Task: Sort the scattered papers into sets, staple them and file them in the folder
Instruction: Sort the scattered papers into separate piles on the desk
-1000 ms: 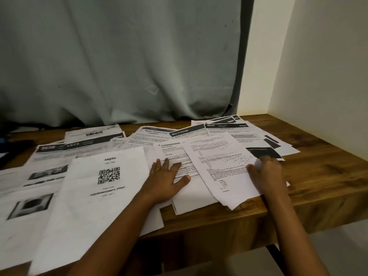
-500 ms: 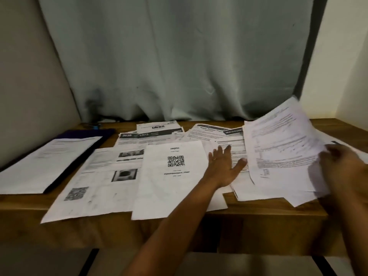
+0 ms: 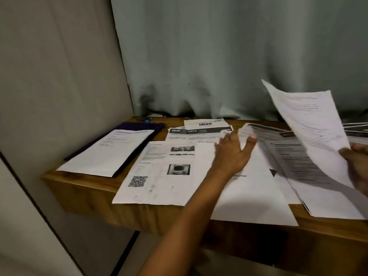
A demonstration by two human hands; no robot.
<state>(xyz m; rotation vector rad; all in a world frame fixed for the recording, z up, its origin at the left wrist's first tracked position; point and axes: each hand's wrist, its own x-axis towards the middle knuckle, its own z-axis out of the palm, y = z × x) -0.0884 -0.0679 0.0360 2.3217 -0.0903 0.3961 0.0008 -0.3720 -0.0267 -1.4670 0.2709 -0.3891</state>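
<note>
Higher than 0.5 s ago, the white printed sheet (image 3: 310,116) now stands tilted above the right side of the counter, and the view has swung left.

A pale grey-green fabric curtain (image 3: 219,56) hangs behind everything. Below it the brown wooden counter (image 3: 79,188) carries the scattered papers.

A large plain white sheet (image 3: 249,196) overhangs the front edge, beside a white page with a QR code and 2 dark photos (image 3: 159,176). At the right lies a stack of text-filled pages (image 3: 298,166). Toward the back lie 2 slips with dark header bands reading 3538 and 1573 (image 3: 191,132), with a "blinkit" page (image 3: 205,123) behind them.

A flat dark purple folder (image 3: 137,127) rests at the back left, and 1 white text sheet (image 3: 111,152) lies on top of it.

On the plain white sheet the left hand (image 3: 231,154) lies flat, fingers spread and grasping nothing. At the frame's right edge, the right hand (image 3: 356,162) is blurred and grips the raised sheet by its lower corner.

A small blue and dark object (image 3: 146,120) sits behind the folder, too small to identify.
</note>
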